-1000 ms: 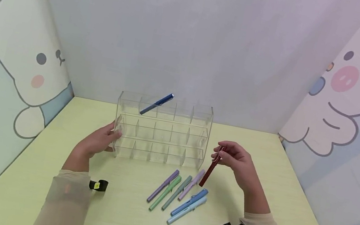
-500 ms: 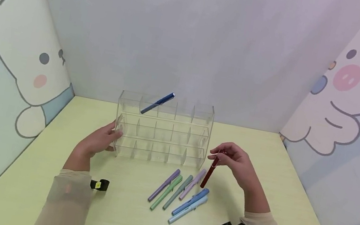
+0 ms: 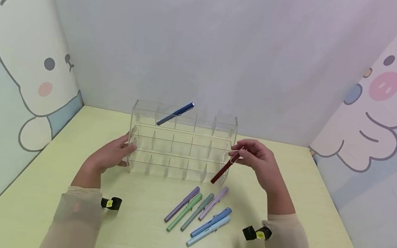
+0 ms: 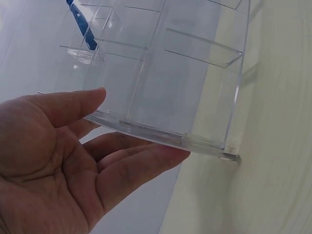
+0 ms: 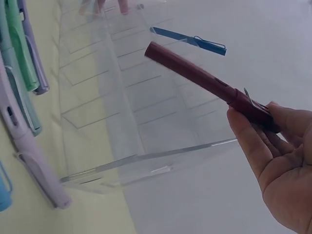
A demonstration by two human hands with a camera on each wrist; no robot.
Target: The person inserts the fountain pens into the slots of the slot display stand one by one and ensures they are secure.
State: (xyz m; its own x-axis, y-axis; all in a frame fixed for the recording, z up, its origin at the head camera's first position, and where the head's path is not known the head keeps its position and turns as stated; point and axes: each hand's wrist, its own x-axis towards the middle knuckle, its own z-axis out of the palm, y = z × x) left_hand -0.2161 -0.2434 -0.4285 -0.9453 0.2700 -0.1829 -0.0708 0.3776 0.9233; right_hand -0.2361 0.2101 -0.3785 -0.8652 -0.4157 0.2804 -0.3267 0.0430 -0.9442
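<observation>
A clear acrylic pen rack (image 3: 178,156) with three tiers of compartments stands at the back of the table. My left hand (image 3: 109,155) grips its left side panel, thumb on one face and fingers on the other, as the left wrist view (image 4: 63,151) shows. Between thumb and fingertips, my right hand (image 3: 257,161) pinches a dark red pen (image 3: 223,170) near its clip end. That pen tilts down to the left, in front of the rack's right end. A dark blue pen (image 3: 175,114) leans in the top tier, left of the middle.
Several capped pens lie on the table before the rack: purple (image 3: 182,204), green (image 3: 184,212), grey-green (image 3: 197,212), lilac (image 3: 213,203), blue (image 3: 211,222) and light blue (image 3: 208,231). A pale wall (image 3: 212,46) rises close behind the rack.
My right hand has carried the dark red pen up and left, from beside the lilac pen to the rack's right end. My left hand keeps its hold on the rack.
</observation>
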